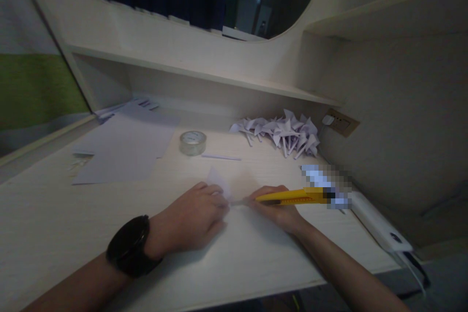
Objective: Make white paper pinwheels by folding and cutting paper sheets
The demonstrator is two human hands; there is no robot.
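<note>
My right hand [274,204] is closed around a yellow utility knife [292,197], its blade pointing left. The blade tip is close to the fingers of my left hand [195,214], which wears a black watch on the wrist. Those fingers are bent over a small piece of white paper [216,176] and hold it at the desktop. Part of the paper is hidden under my fingers. Just beyond it lie a thin rolled paper stick [221,157] and a roll of clear tape [193,144].
White paper sheets [124,151] lie at the back left. Several paper pinwheels [285,131] are heaped at the back right under a shelf [204,75]. A blurred-out device [323,185] and a white power strip [378,222] lie along the right wall, below a socket [341,123].
</note>
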